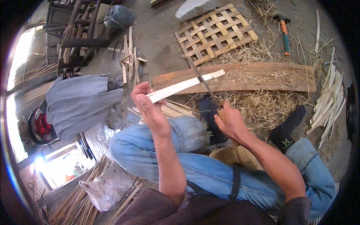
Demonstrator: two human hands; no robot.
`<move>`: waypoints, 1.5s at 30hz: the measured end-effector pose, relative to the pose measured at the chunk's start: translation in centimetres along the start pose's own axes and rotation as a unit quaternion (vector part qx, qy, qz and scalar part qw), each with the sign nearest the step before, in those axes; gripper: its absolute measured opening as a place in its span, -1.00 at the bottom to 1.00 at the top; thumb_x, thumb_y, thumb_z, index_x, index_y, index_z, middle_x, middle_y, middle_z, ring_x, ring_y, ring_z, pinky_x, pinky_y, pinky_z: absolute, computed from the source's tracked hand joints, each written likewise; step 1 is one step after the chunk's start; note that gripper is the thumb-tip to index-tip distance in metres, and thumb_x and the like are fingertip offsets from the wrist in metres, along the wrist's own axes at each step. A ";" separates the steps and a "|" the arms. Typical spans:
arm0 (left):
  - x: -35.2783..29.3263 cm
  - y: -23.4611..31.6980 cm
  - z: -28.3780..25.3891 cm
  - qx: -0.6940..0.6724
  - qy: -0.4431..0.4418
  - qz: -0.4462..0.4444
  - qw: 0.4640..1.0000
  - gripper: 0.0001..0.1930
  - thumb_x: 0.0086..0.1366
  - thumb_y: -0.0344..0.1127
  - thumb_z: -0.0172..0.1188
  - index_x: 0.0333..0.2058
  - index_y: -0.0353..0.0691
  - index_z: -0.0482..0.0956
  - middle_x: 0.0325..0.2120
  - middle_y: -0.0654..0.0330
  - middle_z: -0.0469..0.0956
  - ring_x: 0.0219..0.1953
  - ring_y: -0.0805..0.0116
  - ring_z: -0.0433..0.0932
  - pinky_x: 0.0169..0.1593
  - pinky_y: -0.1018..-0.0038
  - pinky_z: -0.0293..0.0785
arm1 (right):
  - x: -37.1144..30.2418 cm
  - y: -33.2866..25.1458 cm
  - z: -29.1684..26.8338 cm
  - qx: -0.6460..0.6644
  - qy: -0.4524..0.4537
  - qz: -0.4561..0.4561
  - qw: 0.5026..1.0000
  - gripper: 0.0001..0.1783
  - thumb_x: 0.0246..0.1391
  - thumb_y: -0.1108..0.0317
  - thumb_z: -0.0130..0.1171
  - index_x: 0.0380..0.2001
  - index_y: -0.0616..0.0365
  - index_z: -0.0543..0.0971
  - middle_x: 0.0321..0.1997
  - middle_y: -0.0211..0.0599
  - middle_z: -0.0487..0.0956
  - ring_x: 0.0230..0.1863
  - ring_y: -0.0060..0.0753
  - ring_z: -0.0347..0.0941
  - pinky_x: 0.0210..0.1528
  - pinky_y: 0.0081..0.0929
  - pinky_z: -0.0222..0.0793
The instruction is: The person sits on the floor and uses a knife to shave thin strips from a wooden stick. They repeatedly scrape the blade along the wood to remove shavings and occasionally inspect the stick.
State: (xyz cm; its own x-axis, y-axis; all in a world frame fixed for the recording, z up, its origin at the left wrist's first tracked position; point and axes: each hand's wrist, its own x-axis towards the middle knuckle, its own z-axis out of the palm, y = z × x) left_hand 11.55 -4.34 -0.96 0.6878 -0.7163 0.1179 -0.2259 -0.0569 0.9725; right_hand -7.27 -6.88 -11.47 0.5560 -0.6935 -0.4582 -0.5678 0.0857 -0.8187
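Note:
My left hand (150,110) is closed around the near end of a pale, flat bamboo strip (178,87), which points away to the right above my knee. The strip's far end looks narrower and notched. My right hand (233,122) grips the handle of a long, thin, dark-bladed knife (204,82). The blade slants up to the left and crosses the strip near its far end; whether its edge bites into the strip, I cannot tell. Beyond both hands lies a long wooden plank (258,75) strewn with curled shavings.
A woven bamboo lattice (217,34) lies beyond the plank, with a hammer (285,37) to its right. Pale strips (328,101) are piled at the far right. More strips (176,109) lie beside my left knee. Shavings (258,108) cover the floor around my feet.

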 end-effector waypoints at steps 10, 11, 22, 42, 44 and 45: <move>-0.1 1.8 -1.3 0.268 0.098 0.060 0.956 -0.83 0.38 -0.34 0.12 -0.20 -0.34 0.55 -0.37 0.26 0.52 -0.35 0.56 0.48 -0.23 0.63 0.46 | -1.3 -4.2 -0.6 0.035 -0.047 -0.049 0.997 -0.66 0.05 0.33 0.15 -0.27 0.39 0.32 -0.41 0.30 0.53 -0.29 0.30 0.52 -0.23 0.04 0.45; -0.1 1.6 -1.3 0.260 0.109 0.071 0.957 -0.83 0.36 -0.34 0.15 -0.21 -0.34 0.55 -0.38 0.25 0.53 -0.36 0.56 0.48 -0.25 0.62 0.45 | -2.1 -5.9 -0.7 0.072 -0.051 -0.052 0.995 -0.65 0.05 0.32 0.15 -0.27 0.39 0.32 -0.40 0.30 0.53 -0.30 0.30 0.52 -0.23 0.04 0.46; -0.1 1.6 -1.0 0.249 0.121 0.098 0.956 -0.86 0.28 -0.39 0.24 -0.29 -0.37 0.57 -0.41 0.24 0.56 -0.40 0.59 0.47 -0.26 0.66 0.43 | -3.3 -8.5 -1.4 0.072 -0.070 -0.086 0.991 -0.61 0.05 0.36 0.18 -0.12 0.34 0.34 -0.48 0.18 0.53 -0.35 0.31 0.50 -0.27 0.01 0.43; -0.9 4.9 -3.0 0.128 -0.029 -0.090 0.987 -0.72 0.31 -0.14 0.22 -0.20 -0.26 0.58 -0.27 0.26 0.56 -0.29 0.56 0.54 -0.25 0.64 0.53 | -3.3 -4.9 0.6 0.075 -0.057 -0.017 0.995 -0.63 0.07 0.26 0.14 -0.22 0.35 0.33 -0.46 0.20 0.52 -0.34 0.28 0.52 -0.28 0.08 0.45; -0.7 4.8 -2.9 0.120 -0.022 -0.097 0.988 -0.73 0.30 -0.15 0.24 -0.22 -0.26 0.57 -0.29 0.27 0.55 -0.33 0.57 0.53 -0.27 0.65 0.53 | -5.2 -8.1 0.0 0.126 -0.065 -0.061 0.988 -0.54 0.08 0.28 0.18 -0.10 0.41 0.32 -0.49 0.18 0.54 -0.37 0.26 0.53 -0.32 -0.03 0.45; -0.7 4.8 -2.8 0.117 -0.012 -0.103 0.988 -0.73 0.30 -0.15 0.24 -0.23 -0.26 0.57 -0.31 0.27 0.54 -0.35 0.58 0.53 -0.28 0.66 0.53 | -5.8 -9.0 -0.2 0.135 -0.065 -0.087 0.985 -0.54 0.08 0.28 0.18 -0.10 0.41 0.31 -0.49 0.18 0.54 -0.38 0.25 0.53 -0.33 -0.03 0.44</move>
State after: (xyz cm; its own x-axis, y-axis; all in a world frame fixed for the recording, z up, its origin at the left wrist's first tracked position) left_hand 11.91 -2.20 4.19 0.7194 -0.6892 -0.0861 -0.2379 -0.3610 0.9017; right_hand -5.49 -3.78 -1.35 0.7136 -0.6188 -0.3284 -0.2839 0.1730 -0.9431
